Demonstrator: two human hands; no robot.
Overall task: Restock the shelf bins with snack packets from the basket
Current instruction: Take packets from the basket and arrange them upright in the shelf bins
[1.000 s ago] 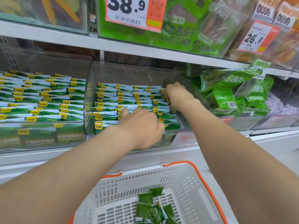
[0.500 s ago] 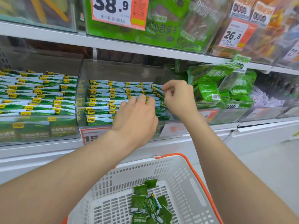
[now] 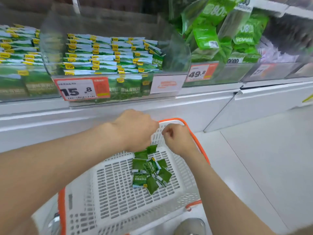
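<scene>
green snack packets [image 3: 149, 172] lie just under the left hand [image 3: 135, 131], its fingers hidden, grip unclear; the right hand [image 3: 178, 141] curls its fingers [image 3: 168, 133] on nothing. around them the white basket [image 3: 118, 200]; above, the stocked shelf bin [image 3: 176, 55].

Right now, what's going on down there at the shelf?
A person is bent over a white basket parked below the shelf. The left hand reaches down to the loose pile of green packets in it; its fingers are hidden, so a grip can't be confirmed. The right hand is curled above the basket's far end, holding nothing visible. The clear bin above the 15.8 price tag is already packed with rows of packets.
</scene>
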